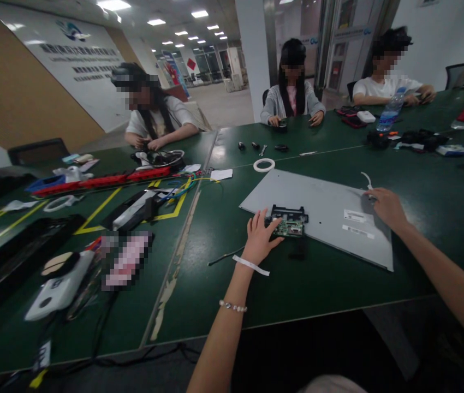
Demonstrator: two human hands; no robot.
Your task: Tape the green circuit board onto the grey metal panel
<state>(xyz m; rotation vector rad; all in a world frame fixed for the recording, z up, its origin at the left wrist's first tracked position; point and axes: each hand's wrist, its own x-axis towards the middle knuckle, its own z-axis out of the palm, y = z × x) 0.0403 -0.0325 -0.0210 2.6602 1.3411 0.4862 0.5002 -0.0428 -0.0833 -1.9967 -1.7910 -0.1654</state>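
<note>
My left hand (259, 237) lies with its fingers spread at the left side of a small green circuit board (291, 227), fingertips touching it. The board is joined to a black plastic frame (287, 210) by the near edge of a flat grey metal panel (301, 199). Two white labels (357, 216) are stuck on the panel. My right hand (385, 207) is over the panel's far right corner, fingers pinched together; what they hold is too small to make out. A curved white strip (366, 180) stands up beside those fingers. A thin dark cable (226, 256) lies left of the board.
A white tape roll (263, 165) and a small wrench (263, 150) lie beyond the panel. Left are a pink item (129, 261), a white device (58, 286), a long black tray (19, 256) and red strips (105, 180). Bottles (391, 112) stand right. Several people sit around the table.
</note>
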